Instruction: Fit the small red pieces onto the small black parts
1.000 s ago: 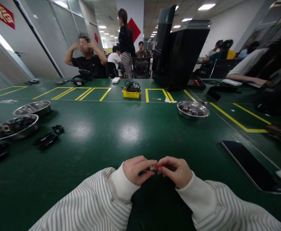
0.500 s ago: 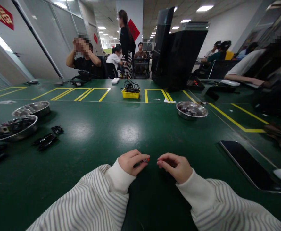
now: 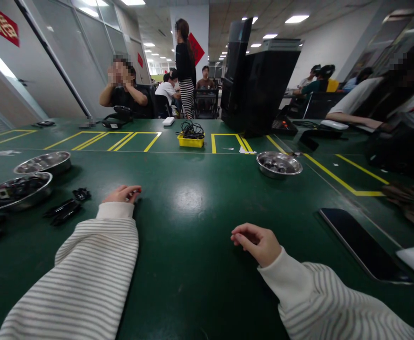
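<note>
My left hand (image 3: 122, 194) reaches out over the table, left of the middle, its fingers closed in a pinch. A small part with red on it (image 3: 139, 190) just shows at the fingertips; its kind is too small to tell. Black parts (image 3: 65, 210) lie on the table to the left of this hand. Nearer to me and to the right, my right hand (image 3: 258, 242) hovers or rests on the green table (image 3: 189, 236) with thumb and fingers curled together. Whatever its fingertips hold, if anything, is hidden.
Two steel bowls stand at the left, one (image 3: 44, 163) behind another (image 3: 19, 191) full of dark parts. A third bowl (image 3: 279, 165) with dark round pieces is at the right. A phone (image 3: 362, 245) lies at right; a yellow tray (image 3: 190, 140) holds cables. People sit beyond.
My left hand has moved left and away from me, carrying the small part with red on it. My right hand stays in about the same place and pose.
</note>
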A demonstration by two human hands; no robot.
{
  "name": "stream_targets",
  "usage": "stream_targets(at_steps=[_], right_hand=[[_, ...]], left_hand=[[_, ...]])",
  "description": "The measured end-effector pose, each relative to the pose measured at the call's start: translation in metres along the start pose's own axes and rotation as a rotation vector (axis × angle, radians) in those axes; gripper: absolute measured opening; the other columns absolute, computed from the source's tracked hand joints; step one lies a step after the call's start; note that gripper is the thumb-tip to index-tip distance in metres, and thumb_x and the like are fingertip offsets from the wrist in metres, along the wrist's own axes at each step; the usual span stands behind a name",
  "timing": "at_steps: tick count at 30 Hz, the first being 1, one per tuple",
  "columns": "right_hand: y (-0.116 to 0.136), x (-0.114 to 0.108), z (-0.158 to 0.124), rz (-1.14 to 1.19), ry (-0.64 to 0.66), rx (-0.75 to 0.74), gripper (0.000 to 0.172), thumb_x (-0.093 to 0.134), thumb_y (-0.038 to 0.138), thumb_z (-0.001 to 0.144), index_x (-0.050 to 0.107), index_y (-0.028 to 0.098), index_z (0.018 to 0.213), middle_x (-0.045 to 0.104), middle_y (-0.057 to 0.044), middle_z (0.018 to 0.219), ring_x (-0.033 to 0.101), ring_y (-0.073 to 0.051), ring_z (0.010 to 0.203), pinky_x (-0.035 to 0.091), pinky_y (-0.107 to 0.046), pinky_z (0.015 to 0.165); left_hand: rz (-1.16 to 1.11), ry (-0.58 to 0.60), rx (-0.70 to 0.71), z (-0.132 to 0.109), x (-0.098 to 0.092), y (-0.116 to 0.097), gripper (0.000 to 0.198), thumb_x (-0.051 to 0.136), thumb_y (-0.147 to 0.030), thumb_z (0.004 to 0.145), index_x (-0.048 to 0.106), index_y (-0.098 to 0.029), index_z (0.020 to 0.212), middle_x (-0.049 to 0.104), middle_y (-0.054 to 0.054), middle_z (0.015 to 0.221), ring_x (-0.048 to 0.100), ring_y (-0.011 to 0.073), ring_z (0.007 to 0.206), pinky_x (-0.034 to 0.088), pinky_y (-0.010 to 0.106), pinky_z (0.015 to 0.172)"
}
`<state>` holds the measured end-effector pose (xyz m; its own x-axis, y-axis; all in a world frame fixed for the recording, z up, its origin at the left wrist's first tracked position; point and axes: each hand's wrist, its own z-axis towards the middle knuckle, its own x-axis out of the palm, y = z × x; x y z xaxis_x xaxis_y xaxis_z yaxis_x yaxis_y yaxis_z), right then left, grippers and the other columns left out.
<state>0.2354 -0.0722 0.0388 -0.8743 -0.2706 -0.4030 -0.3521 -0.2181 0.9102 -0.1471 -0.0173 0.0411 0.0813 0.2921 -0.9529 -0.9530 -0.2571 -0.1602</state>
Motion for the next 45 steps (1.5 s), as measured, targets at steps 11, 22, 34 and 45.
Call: stream_targets(at_steps=[11, 22, 34, 45], right_hand=[[0.002, 0.002, 0.0, 0.016, 0.015, -0.008, 0.017, 0.051, 0.026, 0.073, 0.062, 0.014, 0.076, 0.066, -0.005, 0.069, 0.062, -0.014, 0.058, 0.049, -0.024, 0.049], [0.0, 0.001, -0.001, 0.003, 0.048, -0.026, 0.017, 0.05, 0.026, 0.075, 0.062, 0.014, 0.078, 0.065, -0.005, 0.069, 0.062, -0.015, 0.058, 0.052, -0.026, 0.053], [-0.002, 0.002, 0.0, -0.001, 0.057, -0.048, 0.017, 0.049, 0.025, 0.076, 0.062, 0.014, 0.078, 0.065, -0.005, 0.069, 0.062, -0.014, 0.059, 0.053, -0.028, 0.054], [-0.001, 0.003, 0.0, -0.012, 0.056, -0.058, 0.017, 0.048, 0.024, 0.076, 0.062, 0.014, 0.078, 0.065, -0.005, 0.069, 0.062, -0.014, 0.059, 0.052, -0.028, 0.055]], left_hand=[[0.205, 0.078, -0.243, 0.013, 0.0, 0.047, 0.043, 0.029, -0.042, 0.083, 0.052, -0.023, 0.114, 0.046, 0.005, 0.088, 0.048, 0.0169, 0.073, 0.026, 0.022, 0.05], [0.251, 0.171, -0.372, 0.012, -0.012, 0.043, 0.051, 0.027, -0.039, 0.082, 0.031, -0.02, 0.129, 0.044, 0.012, 0.115, 0.051, 0.0258, 0.094, 0.041, 0.033, 0.071], [0.257, 0.115, -0.361, 0.013, -0.014, 0.059, 0.045, 0.036, -0.037, 0.078, 0.048, -0.017, 0.117, 0.046, 0.014, 0.117, 0.045, 0.0303, 0.093, 0.039, 0.035, 0.067], [0.286, -0.104, -0.072, 0.008, 0.001, 0.048, 0.031, 0.039, -0.04, 0.081, 0.062, -0.024, 0.094, 0.061, 0.002, 0.096, 0.036, 0.0237, 0.095, 0.03, 0.036, 0.079]])
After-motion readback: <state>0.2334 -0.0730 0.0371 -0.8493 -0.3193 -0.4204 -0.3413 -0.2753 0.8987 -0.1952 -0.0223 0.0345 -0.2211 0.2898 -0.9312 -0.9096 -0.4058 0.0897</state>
